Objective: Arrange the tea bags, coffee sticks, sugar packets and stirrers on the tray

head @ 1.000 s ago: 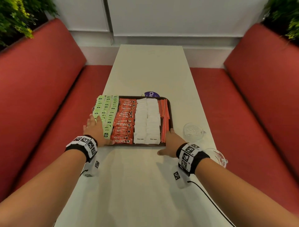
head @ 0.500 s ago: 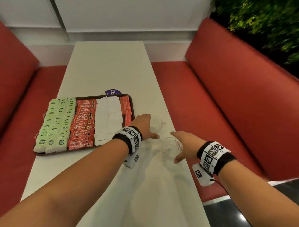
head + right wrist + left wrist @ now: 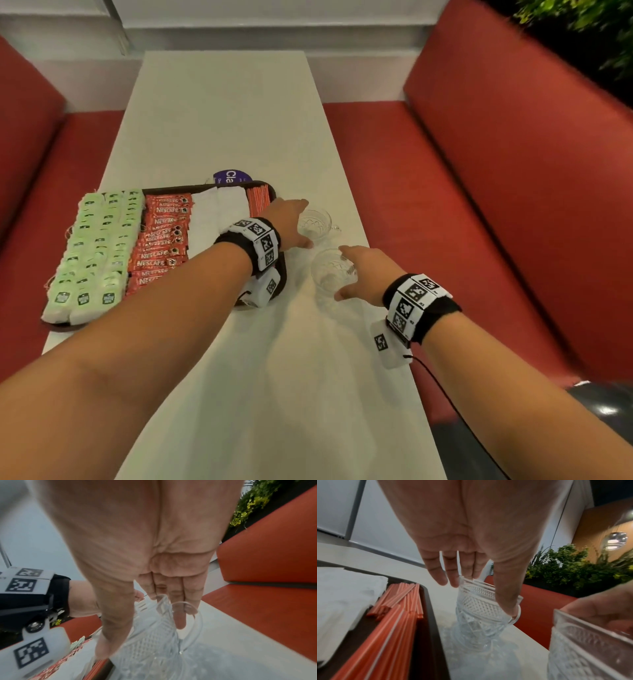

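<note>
Tray [image 3: 278,287] sits at the left of the surface [image 3: 222,113], filled in rows: tea bags [image 3: 96,253], coffee sticks [image 3: 161,245], sugar packets [image 3: 209,222], stirrers [image 3: 397,615] along its right rim, long axes running away from me. My left hand [image 3: 291,224] crosses over that rim, thumb and fingers closing round the far glass cup [image 3: 481,609]. My right hand [image 3: 366,274] wraps the near glass cup [image 3: 330,274]. Both cups stand just right of the tray; the left hand is nearer it.

Both hands have left the tray [image 3: 281,274]; each now grips a glass cup beside it
</note>
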Demonstrator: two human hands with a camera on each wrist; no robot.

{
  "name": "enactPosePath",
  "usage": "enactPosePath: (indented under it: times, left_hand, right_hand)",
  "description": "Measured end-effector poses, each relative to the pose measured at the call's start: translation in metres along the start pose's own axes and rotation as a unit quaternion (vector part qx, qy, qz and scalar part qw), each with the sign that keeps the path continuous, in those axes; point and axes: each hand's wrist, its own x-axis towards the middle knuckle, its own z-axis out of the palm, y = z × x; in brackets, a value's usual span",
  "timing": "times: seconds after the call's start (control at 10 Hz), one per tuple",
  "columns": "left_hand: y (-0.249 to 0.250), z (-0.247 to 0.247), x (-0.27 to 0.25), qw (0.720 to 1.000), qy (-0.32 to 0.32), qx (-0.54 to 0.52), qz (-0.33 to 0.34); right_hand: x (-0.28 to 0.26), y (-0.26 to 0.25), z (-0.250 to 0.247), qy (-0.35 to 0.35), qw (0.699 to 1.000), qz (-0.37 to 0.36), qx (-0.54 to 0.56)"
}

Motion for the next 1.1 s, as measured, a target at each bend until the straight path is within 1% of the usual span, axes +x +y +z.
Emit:
enactPosePath:
  times: [0.2,0.3,0.5,0.8,0.9,1.0,1.1]
  left_hand:
    - [-0.03,-0.014,0.034,1.0,0.005,-0.014,-0.021]
    - [-0.041,-0.016,0.047,0.999,0.017,-0.029,-0.017]
    - [-0.05,-0.017,0.06,0.998,0.025,-0.05,-0.004]
    - [-0.047,-0.019,0.054,0.998,0.026,-0.047,-0.017]
    - [-0.045,-0.019,0.049,0.999,0.032,-0.031,-0.009]
    - [-0.042,-0.03,0.027,0.999,0.046,-0.026,-0.007]
    - [-0.045,-0.037,0.002,0.995,0.08,-0.049,-0.024]
  right_hand:
    - [0.045,-0.02,-0.005,0.004,1.0,-0.004,0.02]
    - [0.059,-0.027,-0.006,0.01,1.0,-0.001,0.024]
    - [0.072,-0.035,-0.005,0.006,1.0,-0.005,0.025]
    - [0.07,-0.047,-0.003,0.006,1.0,-0.011,0.009]
    - [0.067,-0.049,-0.002,-0.001,1.0,-0.01,0.011]
    - [0.057,-0.053,-0.004,0.022,0.999,-0.024,0.042]
    - [0.045,-0.051,-0.012,0.077,0.996,-0.016,0.043]
